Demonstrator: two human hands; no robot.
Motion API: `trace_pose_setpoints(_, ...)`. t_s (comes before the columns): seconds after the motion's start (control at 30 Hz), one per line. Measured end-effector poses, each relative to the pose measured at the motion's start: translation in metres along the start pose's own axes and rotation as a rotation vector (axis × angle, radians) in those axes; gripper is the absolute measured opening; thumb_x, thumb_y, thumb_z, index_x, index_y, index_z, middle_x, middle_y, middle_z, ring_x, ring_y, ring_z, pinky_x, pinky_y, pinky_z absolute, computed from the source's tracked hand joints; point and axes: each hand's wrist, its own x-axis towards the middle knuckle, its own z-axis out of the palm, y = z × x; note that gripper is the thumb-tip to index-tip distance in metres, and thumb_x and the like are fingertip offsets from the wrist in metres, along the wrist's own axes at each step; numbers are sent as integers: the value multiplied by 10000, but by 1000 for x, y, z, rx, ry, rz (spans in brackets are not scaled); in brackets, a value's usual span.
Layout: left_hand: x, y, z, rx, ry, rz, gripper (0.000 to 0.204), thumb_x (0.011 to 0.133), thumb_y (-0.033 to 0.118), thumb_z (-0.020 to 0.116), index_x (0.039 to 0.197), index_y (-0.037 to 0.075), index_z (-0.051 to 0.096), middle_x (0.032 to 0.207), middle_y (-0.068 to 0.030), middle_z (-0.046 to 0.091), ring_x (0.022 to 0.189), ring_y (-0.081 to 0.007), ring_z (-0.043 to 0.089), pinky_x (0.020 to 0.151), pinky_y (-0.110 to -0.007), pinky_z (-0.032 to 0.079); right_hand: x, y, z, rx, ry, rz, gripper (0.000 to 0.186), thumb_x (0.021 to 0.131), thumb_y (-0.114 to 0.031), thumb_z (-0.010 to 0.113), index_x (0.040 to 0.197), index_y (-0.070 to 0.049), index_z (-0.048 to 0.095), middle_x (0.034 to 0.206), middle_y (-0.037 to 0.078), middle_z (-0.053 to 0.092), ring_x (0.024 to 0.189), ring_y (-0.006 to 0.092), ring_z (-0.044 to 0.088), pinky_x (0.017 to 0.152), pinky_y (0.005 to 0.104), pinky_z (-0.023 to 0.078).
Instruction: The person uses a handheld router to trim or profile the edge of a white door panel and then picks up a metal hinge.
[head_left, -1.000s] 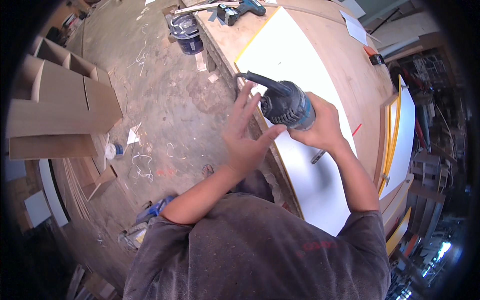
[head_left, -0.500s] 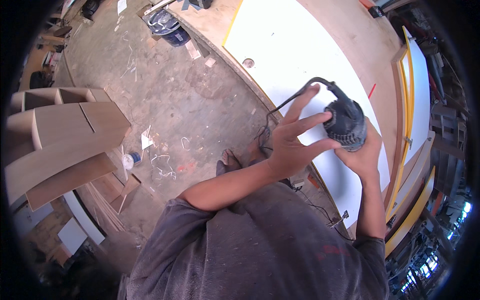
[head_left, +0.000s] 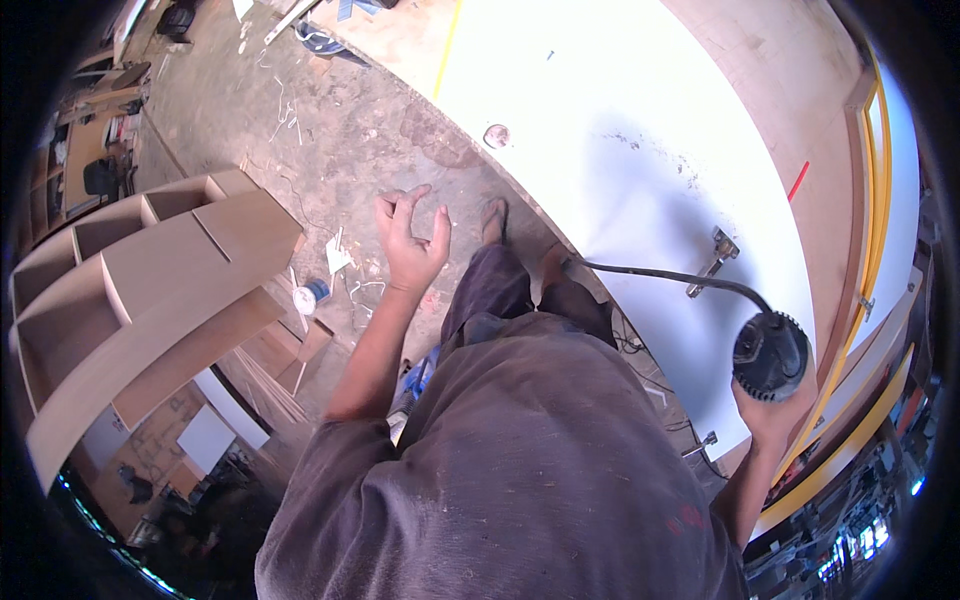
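Observation:
My right hand (head_left: 775, 412) grips a black corded power tool (head_left: 768, 355) near the right edge of a long white panel (head_left: 640, 210). The tool's back end faces up, and its working end is hidden below. From it a black cable (head_left: 668, 273) runs left across the panel toward my legs. My left hand (head_left: 408, 245) is raised over the floor, thumb and fingers apart, with nothing visible in it. On the panel sits a metal hinge (head_left: 713, 262), with dark shavings (head_left: 640, 142) farther up. Another hinge (head_left: 700, 445) juts from the near edge. A round hole (head_left: 497, 136) marks the panel's left side.
A brown shelf unit (head_left: 160, 260) stands on the floor at left, near a spool (head_left: 310, 295) and scraps. A red stick (head_left: 799, 181) lies on the workbench (head_left: 770, 60) beyond the panel. Yellow-edged panels (head_left: 880, 200) lean at far right.
My left hand has come away from the power tool and swung left over the floor. My right hand has carried the tool right and nearer, uncovering the hinge and shavings.

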Motion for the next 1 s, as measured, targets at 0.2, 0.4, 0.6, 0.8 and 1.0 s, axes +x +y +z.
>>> trace_pose_setpoints(0.2,76,-20,5,108,-298,455,498,820,249,777,1316,242,735,1499,-270,444,1386,-421,415,1181,-535,241,-33,-10,6,139,132,214,544,749,-14,866,1232,49,623,1007,98,723,824,156,703,783,311,589)
trace_pose_setpoints(0.4,132,-19,28,124,-573,719,505,776,386,781,1279,370,748,1616,-180,388,1514,-375,318,1206,-667,33,-62,-58,11,62,217,374,743,708,11,886,1364,58,540,1212,151,691,1035,203,699,944,350,571)
trace_pose_setpoints(0.6,162,-29,46,121,-607,915,463,741,379,807,1203,393,766,1672,-82,369,1535,-315,309,1200,-690,30,-83,-112,29,104,456,429,824,695,-49,925,1401,36,509,1254,143,650,1127,222,672,1002,365,558)
trace_pose_setpoints(0.8,181,-36,44,41,-655,1003,357,737,359,811,1091,319,786,1674,-82,373,1538,-306,312,1197,-697,47,-119,-132,43,126,466,550,805,703,-102,959,1378,32,541,1251,121,657,1100,200,660,988,347,537)
trace_pose_setpoints(1.0,197,-10,49,12,-755,1063,339,736,323,807,1066,251,777,1657,-105,408,1525,-340,340,1192,-702,61,-153,-152,59,97,520,654,679,713,-135,956,1279,35,621,1178,105,696,1032,181,671,947,332,537)
